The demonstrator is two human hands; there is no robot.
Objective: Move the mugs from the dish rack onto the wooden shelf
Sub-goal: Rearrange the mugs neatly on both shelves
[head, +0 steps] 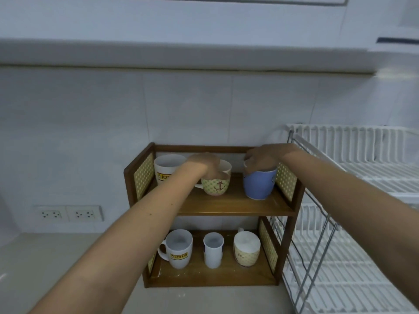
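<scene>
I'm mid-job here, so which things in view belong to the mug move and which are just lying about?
In the job: left hand on anchor mug; right hand on blue mug; wooden shelf; dish rack; four mugs already shelved.

Just about: wall sockets, countertop.

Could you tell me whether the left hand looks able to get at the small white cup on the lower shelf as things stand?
Probably yes, once freed: the left hand grips the anchor mug above, and the small white cup stands with gaps beside it and an open front.

Our arms both outstretched; left hand (pixel 205 165) fingers curled downward, right hand (pixel 263 158) likewise, palms down.
</scene>
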